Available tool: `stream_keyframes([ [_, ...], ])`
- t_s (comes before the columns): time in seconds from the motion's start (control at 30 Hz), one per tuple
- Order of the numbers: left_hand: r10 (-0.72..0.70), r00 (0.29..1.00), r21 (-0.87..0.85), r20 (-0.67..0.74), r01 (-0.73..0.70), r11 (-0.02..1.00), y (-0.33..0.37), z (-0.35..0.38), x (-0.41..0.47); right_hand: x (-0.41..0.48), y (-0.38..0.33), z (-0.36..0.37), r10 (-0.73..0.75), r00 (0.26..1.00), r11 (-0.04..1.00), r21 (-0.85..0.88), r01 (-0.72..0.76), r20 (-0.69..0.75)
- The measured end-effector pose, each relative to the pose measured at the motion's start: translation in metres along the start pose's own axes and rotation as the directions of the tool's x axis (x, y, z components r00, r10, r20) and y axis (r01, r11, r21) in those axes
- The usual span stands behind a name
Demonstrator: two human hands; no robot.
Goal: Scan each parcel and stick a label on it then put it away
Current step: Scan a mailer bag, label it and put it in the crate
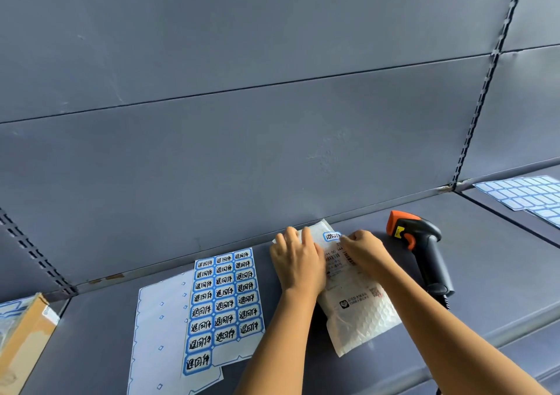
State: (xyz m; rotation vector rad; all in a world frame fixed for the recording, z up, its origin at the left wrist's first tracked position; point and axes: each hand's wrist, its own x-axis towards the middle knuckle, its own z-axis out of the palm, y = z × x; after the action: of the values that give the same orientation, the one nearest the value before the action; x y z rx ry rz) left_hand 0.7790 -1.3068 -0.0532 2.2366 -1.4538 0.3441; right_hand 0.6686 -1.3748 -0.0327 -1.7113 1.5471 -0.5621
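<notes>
- Parcel (360,313): white bubble mailer, lies flat on the shelf (500,273), far end near the back wall, between the two forearms.
- Left hand (298,261): fingers straight and spread apart, palm down on the parcel's upper left part, pinning it.
- Right hand (365,250): fingers curled together, tips nipping the right end of the label (331,236); the label sits on the parcel's top end, above the printed waybill.
- Step, my read: sticking the label; putting away not yet done.
- Handling guess: parcel looks light, soft and padded, bends easily, film skin a bit slippery. Best taken by a long side edge or a corner with the whole hand; a flat palm stops it sliding while the label is rubbed down.
- Label is thin and sticky, and may crease if it is pressed unevenly.
- Scanner (424,252): orange and black, lies on its side just right of the parcel, untouched.
- Label sheet (224,300): left of the parcel, some spots already peeled; bare backing sheet (160,334) under and beside it.
- Cardboard box (21,334) at far left; blank label sheets (527,193) at far right.
</notes>
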Motion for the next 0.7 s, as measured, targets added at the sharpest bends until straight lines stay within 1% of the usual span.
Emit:
stream_keyframes([
  [0.07,-0.028,0.999,-0.013,0.022,0.028,1.0,-0.002,-0.007,-0.003,-0.009,0.001,-0.011,0.029,0.989,0.999,-0.04,-0.023,0.147],
  [0.13,-0.063,0.998,-0.011,-0.016,0.063,0.998,-0.005,-0.01,-0.004,-0.021,0.001,-0.024,0.07,0.953,0.998,-0.023,-0.066,0.293],
  [0.2,-0.099,0.991,-0.047,-0.089,0.096,0.994,-0.008,-0.016,-0.007,-0.034,0.003,-0.031,0.042,0.92,0.994,0.079,-0.079,0.389],
  [0.27,-0.171,0.981,-0.173,-0.087,0.154,0.973,-0.012,-0.021,-0.011,-0.047,0.008,-0.032,-0.029,0.926,0.963,0.258,-0.075,0.377],
  [0.3,-0.232,0.97,-0.223,-0.067,0.212,0.951,-0.015,-0.024,-0.013,-0.054,0.011,-0.032,-0.061,0.932,0.93,0.359,-0.077,0.358],
  [0.33,-0.25,0.967,-0.249,-0.045,0.232,0.94,-0.018,-0.028,-0.016,-0.06,0.013,-0.032,-0.094,0.937,0.89,0.451,-0.074,0.338],
  [0.4,-0.21,0.976,-0.279,-0.062,0.185,0.942,-0.026,-0.033,-0.025,-0.068,0.019,-0.034,-0.147,0.949,0.823,0.566,-0.04,0.281],
  [0.53,-0.125,0.991,-0.224,-0.048,0.111,0.968,-0.03,-0.038,-0.04,-0.079,0.023,-0.047,-0.192,0.963,0.743,0.67,0.015,0.191],
  [0.7,-0.042,0.998,-0.221,-0.049,0.03,0.975,0.001,-0.052,-0.059,-0.107,0.035,-0.08,-0.256,0.953,0.705,0.706,0.068,0.163],
])
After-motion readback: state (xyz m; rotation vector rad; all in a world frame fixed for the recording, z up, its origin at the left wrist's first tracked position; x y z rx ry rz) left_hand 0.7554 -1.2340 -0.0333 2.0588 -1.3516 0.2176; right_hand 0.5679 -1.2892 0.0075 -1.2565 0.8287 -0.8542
